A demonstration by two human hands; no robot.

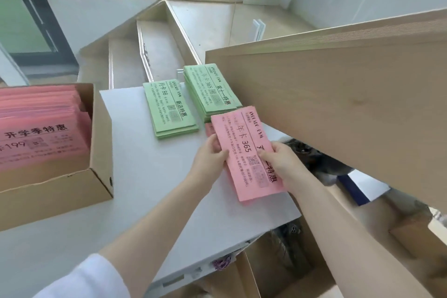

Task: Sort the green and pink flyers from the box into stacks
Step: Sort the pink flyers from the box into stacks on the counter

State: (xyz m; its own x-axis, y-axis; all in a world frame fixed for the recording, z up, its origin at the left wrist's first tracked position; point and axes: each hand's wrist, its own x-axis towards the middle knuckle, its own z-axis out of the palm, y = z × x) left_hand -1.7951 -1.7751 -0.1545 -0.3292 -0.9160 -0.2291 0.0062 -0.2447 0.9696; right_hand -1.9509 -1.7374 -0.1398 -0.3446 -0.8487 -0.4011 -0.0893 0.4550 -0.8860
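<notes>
Pink flyers [244, 152], a small bundle with "365" printed on the top sheet, are held between both hands just above the right part of the white table [150, 176]. On the bundle's left long edge the left hand [210, 156] has its fingers curled under the paper and its thumb pressing on top; on the right edge the right hand [278, 159] pinches the bundle the same way, thumb lying across the printed face. A sliver of another pink sheet [208, 128] shows under the bundle's far left corner, lying on the table. Just beyond the bundle, two stacks of green flyers lie side by side on the far edge of the table: the left green stack [169, 110], marked "88", is thin, and the right green stack [210, 92], marked "365", is thicker and reaches almost to the pink bundle's top edge. At the left side of the table stands an open cardboard box [101, 143] filled with more pink flyers [41, 135]. A light wooden panel [338, 94] juts in from the right, overhanging the table's right end. A white sleeve [84, 280] covers the left forearm near the bottom edge.
</notes>
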